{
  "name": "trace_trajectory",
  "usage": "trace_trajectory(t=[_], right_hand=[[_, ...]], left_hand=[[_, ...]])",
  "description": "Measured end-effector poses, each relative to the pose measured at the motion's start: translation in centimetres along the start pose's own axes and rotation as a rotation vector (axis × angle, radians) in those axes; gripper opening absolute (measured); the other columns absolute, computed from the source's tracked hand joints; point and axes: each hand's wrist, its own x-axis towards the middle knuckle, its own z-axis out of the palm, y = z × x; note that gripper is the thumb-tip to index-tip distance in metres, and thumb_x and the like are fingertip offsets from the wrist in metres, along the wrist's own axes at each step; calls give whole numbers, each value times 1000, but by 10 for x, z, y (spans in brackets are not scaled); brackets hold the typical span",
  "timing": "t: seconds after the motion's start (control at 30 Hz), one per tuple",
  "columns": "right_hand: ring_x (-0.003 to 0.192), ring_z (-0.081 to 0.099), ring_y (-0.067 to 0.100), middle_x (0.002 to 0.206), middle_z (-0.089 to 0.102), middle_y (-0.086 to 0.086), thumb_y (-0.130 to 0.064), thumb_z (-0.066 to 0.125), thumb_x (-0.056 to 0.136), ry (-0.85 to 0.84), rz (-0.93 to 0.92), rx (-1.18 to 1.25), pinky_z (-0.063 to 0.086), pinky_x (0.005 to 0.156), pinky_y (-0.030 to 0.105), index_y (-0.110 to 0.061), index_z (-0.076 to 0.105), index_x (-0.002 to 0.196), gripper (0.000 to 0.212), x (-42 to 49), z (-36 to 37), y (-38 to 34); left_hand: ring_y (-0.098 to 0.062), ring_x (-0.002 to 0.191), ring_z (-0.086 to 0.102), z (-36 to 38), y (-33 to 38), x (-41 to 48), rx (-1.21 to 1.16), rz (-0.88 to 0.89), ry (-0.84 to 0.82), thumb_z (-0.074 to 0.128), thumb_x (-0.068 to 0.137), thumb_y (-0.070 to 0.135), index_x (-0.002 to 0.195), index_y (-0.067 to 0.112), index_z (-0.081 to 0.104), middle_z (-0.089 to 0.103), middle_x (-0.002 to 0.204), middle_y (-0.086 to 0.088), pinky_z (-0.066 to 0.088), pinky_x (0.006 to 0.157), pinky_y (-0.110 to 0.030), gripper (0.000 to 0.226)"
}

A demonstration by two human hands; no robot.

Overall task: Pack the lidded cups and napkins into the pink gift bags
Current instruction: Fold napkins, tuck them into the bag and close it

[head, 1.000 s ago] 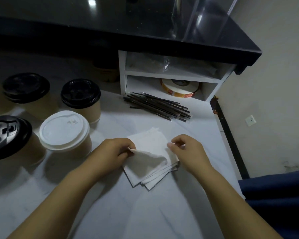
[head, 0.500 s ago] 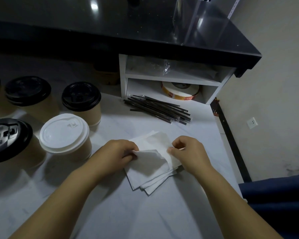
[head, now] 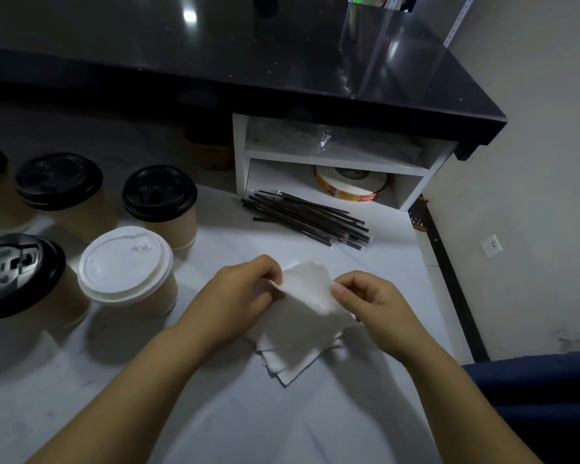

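A small stack of white napkins [head: 292, 358] lies on the white marble counter [head: 215, 413]. My left hand [head: 245, 293] and my right hand [head: 369, 299] each pinch an edge of the top napkin [head: 307, 289], lifted off the stack between them. To the left stand several kraft paper cups: one with a white lid [head: 126, 259], one with a black lid [head: 159, 192] behind it, another black-lidded one [head: 17, 276] at the left edge, and more further back [head: 59, 180]. No pink gift bag is in view.
A bundle of black wrapped straws [head: 305, 217] lies ahead of the napkins. Behind it a white shelf unit [head: 240, 155] holds a roll of tape [head: 350, 184] and clear plastic. A black countertop [head: 215, 55] overhangs the back. The counter ends at the right, near a wall.
Both hands have raised the top napkin off the stack; it now hangs between my fingers instead of lying partly peeled on the pile.
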Motion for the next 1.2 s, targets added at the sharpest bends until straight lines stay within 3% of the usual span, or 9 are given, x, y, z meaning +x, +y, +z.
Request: trace_trajectory(t=[0.1,0.2,0.3,0.43,0.57,0.73,0.9,1.1,1.2], right_hand=[[83,65,7,90,69,-12,-47,71,71,-95,-72,-36,55,72,26,-36,66,92,25,-3,2,-11],[77,61,3,83,66,-18,-27,73,77,25,-245,-237,47,64,13,-32,66,84,11,0,8,-24],[73,59,6,80,66,-14,-19,70,80,132,-283,-195,46,62,17,-28,68,80,9,4,11,-36],[70,59,8,77,65,-8,-39,67,80,44,-249,-164,48,65,25,-27,70,81,13,5,10,-49],[71,61,3,79,68,-11,-58,52,75,101,-182,-139,46,60,14,-29,69,82,35,17,4,-54],[75,60,6,77,65,-14,-42,64,84,243,-59,-449,50,69,26,-28,66,83,14,59,-4,-30],[98,57,25,105,60,3,-31,64,86,267,-33,-765,48,79,35,-18,64,110,28,107,-9,-10],[101,53,31,109,56,9,-27,58,88,176,-7,-969,48,80,38,-20,64,109,23,128,-6,5],[94,56,30,102,59,7,-26,60,86,206,-9,-968,48,73,34,-21,66,97,14,128,-6,4]], left_hand=[[-1,81,54,-9,9,-4,-46,-29,86,67,78,20,89,36,48,60,84,15,40,69,-11,27],[2,81,56,-23,17,-6,-70,-31,139,68,77,24,99,42,51,63,82,16,43,68,-12,32],[1,78,56,-39,23,-7,-3,21,157,69,78,24,97,34,60,62,78,19,43,67,-13,23],[-4,74,52,-52,23,-7,92,96,124,66,81,23,84,25,65,60,74,15,38,64,-12,3],[-13,69,52,-53,15,-7,94,61,74,60,84,23,83,22,59,59,71,8,36,58,-23,2],[-11,68,51,-45,2,4,95,-6,59,56,86,20,82,27,55,56,68,10,38,57,-20,8],[-13,69,50,-31,-1,15,115,-44,46,55,87,22,83,27,53,57,72,9,33,55,-13,7],[-14,71,52,-23,-2,18,104,-62,59,55,88,22,83,24,55,58,73,7,35,55,-17,5],[-17,75,54,-21,-1,20,97,-81,55,55,88,23,86,22,56,63,79,3,40,63,-29,2]])
